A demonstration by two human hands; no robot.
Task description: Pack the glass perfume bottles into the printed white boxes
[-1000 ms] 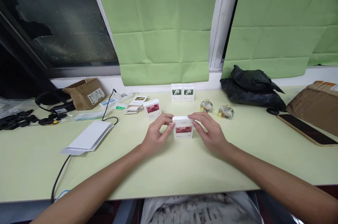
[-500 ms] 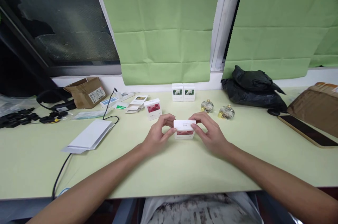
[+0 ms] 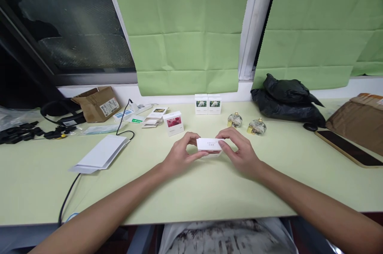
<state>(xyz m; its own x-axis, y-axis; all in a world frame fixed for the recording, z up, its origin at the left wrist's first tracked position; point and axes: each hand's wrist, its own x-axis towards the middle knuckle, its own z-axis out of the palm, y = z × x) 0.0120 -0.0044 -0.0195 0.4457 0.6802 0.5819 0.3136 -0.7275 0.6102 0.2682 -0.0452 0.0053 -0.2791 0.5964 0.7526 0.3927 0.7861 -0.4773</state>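
Note:
Between my two hands is a small white carton (image 3: 206,143) with printing on its lid and a red picture on its front, mostly covered now. The thumb of my left hand (image 3: 178,154) lies across the carton's lower front at the left, its fingers curled behind. My right hand (image 3: 241,149) pinches the right end, thumb at the top corner. A similar white carton with a red flower picture (image 3: 174,123) stands just beyond my left hand. Past my right hand are two round glass bottles with gold tops, a nearer one (image 3: 257,127) and a farther one (image 3: 235,120).
Two white cartons with white-flower pictures (image 3: 208,104) stand by the wall. At left are folded white papers (image 3: 101,153), a black cable (image 3: 69,196), flat opened packaging (image 3: 154,117) and a brown box (image 3: 98,106). Right holds a black bag (image 3: 287,104), a phone (image 3: 348,148) and brown packaging (image 3: 357,122).
The carton has tipped so its top faces me more and its front shows less. My left thumb has slid rightward across its front. Everything else on the table stays put.

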